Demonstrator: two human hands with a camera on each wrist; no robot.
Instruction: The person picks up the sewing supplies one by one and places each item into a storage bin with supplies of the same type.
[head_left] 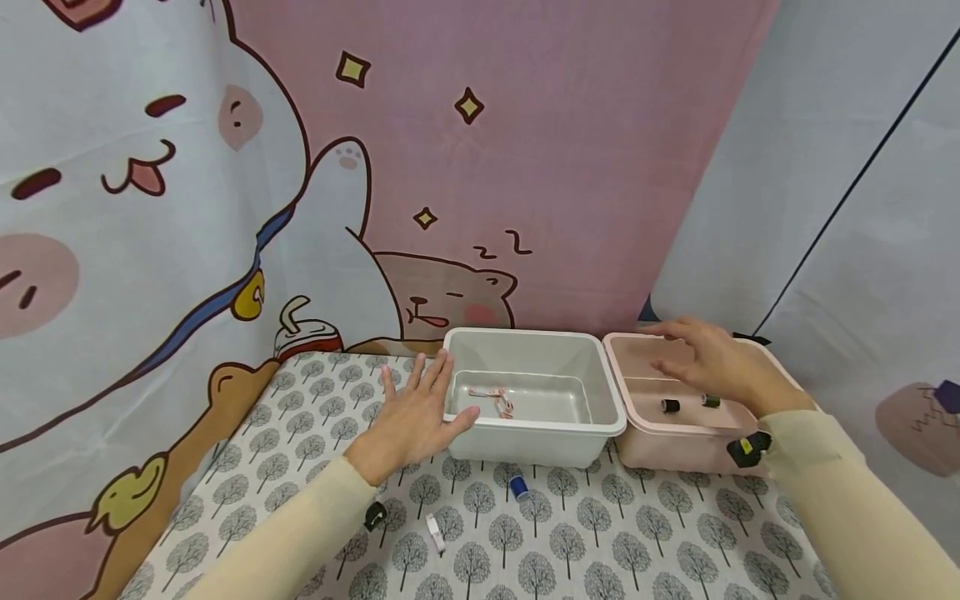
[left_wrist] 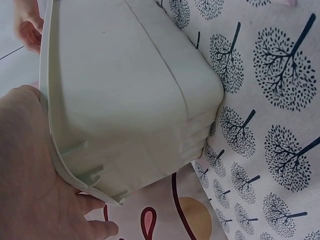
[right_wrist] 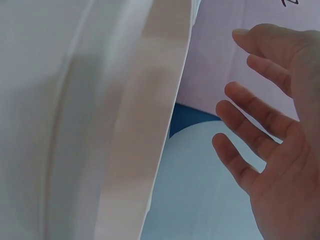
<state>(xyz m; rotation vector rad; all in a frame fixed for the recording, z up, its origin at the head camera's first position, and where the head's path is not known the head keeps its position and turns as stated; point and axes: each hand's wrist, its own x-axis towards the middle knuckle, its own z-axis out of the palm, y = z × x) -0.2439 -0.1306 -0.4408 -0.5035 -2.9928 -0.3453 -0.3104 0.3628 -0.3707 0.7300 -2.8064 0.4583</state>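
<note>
Currently I see two dark thread spools [head_left: 670,406] lying roughly crosswise in the pink bin [head_left: 675,450], below and toward the near wall from my right hand [head_left: 705,362], the nearer one, its fingers loosely parted, holding nothing. My left hand [head_left: 412,414] is spread wide by the white bin [head_left: 517,443]; contact I can't tell.
</note>
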